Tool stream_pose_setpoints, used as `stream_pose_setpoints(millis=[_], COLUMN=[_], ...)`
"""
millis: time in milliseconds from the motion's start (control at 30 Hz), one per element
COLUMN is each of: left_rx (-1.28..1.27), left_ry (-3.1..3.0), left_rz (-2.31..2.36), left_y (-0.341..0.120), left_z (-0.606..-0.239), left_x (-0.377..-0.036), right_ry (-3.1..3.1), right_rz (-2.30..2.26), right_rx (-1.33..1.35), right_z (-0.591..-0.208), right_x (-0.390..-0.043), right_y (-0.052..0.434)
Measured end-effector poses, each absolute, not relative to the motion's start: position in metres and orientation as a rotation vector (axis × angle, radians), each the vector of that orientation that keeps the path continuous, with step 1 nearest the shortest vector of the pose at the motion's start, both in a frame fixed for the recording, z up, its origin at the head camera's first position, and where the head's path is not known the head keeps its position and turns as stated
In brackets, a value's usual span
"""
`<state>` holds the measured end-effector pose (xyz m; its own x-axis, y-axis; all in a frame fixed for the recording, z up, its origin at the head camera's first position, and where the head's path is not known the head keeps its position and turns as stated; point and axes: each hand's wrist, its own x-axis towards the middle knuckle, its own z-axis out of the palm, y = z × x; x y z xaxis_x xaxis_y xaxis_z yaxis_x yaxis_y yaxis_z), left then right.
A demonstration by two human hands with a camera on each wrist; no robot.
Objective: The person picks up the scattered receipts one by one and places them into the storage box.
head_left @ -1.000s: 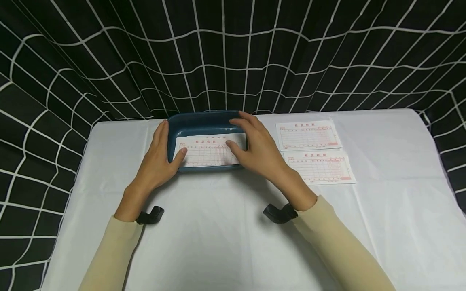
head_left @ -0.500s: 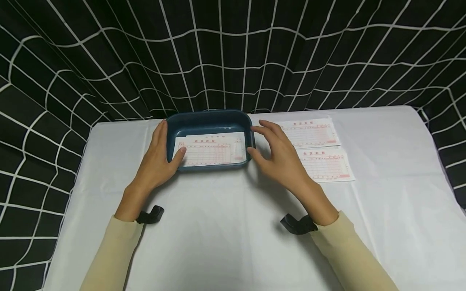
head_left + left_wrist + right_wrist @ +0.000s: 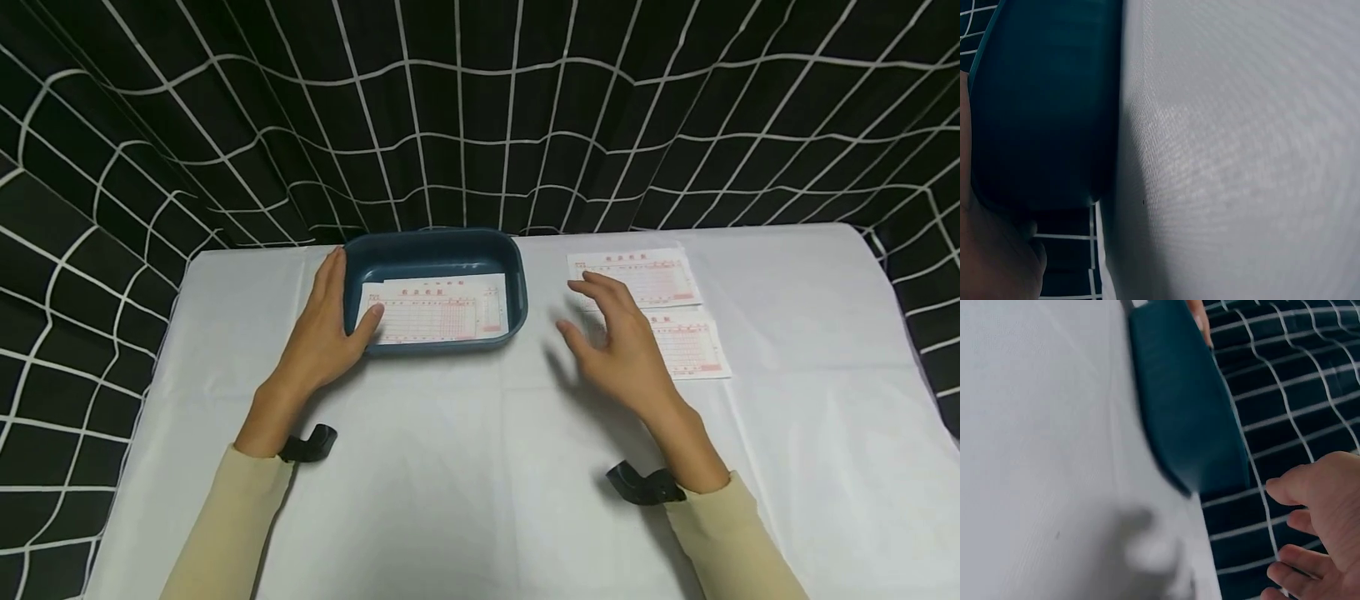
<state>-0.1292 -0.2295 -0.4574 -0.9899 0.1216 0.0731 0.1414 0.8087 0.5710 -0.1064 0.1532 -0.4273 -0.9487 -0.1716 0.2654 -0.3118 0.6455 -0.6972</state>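
One receipt (image 3: pixel 431 310) already lies inside the blue tray (image 3: pixel 435 247), which stands on the white table (image 3: pixel 450 467) near the far edge. The left hand (image 3: pixel 326 329) holds the tray's left wall, thumb hooked over the rim onto the paper. The right hand (image 3: pixel 626 350) hovers with relaxed, spread fingers over the nearer receipt (image 3: pixel 693 350), holding nothing, and the far receipt (image 3: pixel 648 275) is also outside the tray, so I judge two sheets remain.

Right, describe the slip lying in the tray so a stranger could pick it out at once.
On the white table, find the dark blue tray at the far edge by the left hand. The slip lies inside it, under that hand's thumb. The two other slips lie bare on the cloth.
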Motion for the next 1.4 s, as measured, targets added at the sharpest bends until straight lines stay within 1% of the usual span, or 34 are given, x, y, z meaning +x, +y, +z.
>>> stream_pose_setpoints(millis=[200, 400, 767, 1100, 1400], left_rx=[-0.222, -0.223, -0.21, -0.219, -0.217], left_ry=[-2.951, -2.942, -2.958, -2.942, -2.941], left_rz=[-0.948, -0.928, -0.917, -0.935, -0.934], left_y=[-0.23, -0.231, -0.232, -0.231, -0.231], left_z=[-0.459, -0.458, -0.459, -0.459, -0.457], left_x=[-0.129, -0.13, -0.13, -0.13, -0.13], right_ry=[-2.66, -2.651, -2.777, -2.916, -3.044], right_rz=[1.189, 1.156, 1.065, 0.96, 0.876], right_rx=[0.335, 0.319, 0.188, 0.092, 0.003], right_z=[-0.437, -0.44, -0.443, -0.451, -0.459], right_x=[-0.105, -0.111, -0.108, -0.108, -0.109], right_y=[0.176, 0.198, 0.248, 0.272, 0.281])
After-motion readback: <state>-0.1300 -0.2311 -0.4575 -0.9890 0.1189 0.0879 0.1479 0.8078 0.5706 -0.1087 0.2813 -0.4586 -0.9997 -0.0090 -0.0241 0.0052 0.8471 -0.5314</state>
